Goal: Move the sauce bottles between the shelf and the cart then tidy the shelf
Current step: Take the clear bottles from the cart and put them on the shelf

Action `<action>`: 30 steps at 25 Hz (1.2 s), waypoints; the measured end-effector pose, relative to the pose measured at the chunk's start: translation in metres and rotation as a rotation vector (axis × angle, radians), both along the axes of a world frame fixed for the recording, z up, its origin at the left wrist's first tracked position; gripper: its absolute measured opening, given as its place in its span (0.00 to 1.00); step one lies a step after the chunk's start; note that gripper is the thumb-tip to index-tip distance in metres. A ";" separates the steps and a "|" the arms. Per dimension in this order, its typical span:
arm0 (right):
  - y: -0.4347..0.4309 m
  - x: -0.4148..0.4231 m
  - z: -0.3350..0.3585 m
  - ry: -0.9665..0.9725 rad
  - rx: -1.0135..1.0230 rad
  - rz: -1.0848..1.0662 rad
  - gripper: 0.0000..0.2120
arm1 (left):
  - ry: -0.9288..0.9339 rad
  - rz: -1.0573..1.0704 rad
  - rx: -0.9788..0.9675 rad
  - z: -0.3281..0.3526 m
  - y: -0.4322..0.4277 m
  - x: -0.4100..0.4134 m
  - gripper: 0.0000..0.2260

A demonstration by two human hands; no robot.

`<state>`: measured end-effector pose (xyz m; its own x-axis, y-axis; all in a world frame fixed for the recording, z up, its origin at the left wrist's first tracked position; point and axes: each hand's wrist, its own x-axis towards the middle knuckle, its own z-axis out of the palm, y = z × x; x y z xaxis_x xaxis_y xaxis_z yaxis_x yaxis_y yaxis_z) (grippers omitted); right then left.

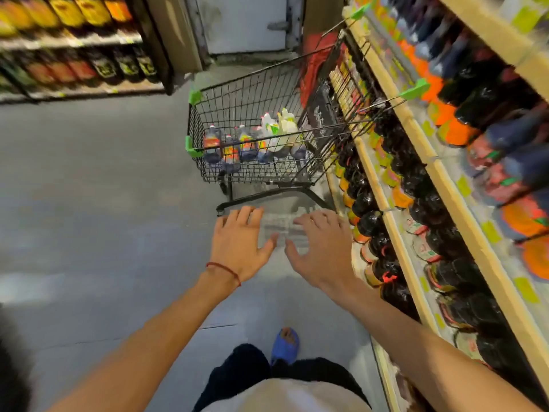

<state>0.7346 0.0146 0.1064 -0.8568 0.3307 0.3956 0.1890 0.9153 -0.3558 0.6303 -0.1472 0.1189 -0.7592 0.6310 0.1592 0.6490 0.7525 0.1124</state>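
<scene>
A black wire cart [208, 135] with green corner caps stands in the aisle ahead of me, close to the shelf [395, 221] on the right. Several sauce bottles [234, 147] stand inside it, dark ones at the front and pale ones [282, 123] behind. The shelf holds rows of dark sauce bottles [368, 221] with orange and yellow labels. My left hand [237, 242], a red string on its wrist, and my right hand [320, 245] are stretched forward with fingers spread, below the cart and apart from it. Both hold nothing.
A second shelf unit [74, 40] with dark bottles stands at the far left across the aisle. A grey door [243, 22] closes the aisle's far end. Grey floor [89, 188] spreads to the left of the cart. My foot in a blue sandal [285, 346] shows below.
</scene>
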 end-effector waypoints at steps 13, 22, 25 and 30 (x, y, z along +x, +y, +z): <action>0.119 -0.274 -0.004 -0.055 -0.025 0.026 0.17 | -0.040 0.066 0.009 -0.014 0.110 -0.258 0.26; 0.207 -0.419 -0.019 -0.140 -0.090 -0.022 0.17 | -0.119 0.067 -0.020 -0.031 0.201 -0.407 0.23; 0.244 -0.464 -0.041 -0.160 -0.131 -0.009 0.16 | -0.177 0.072 -0.052 -0.051 0.235 -0.451 0.21; 0.295 -0.527 -0.070 -0.218 -0.226 0.009 0.15 | -0.287 0.106 -0.145 -0.081 0.292 -0.509 0.20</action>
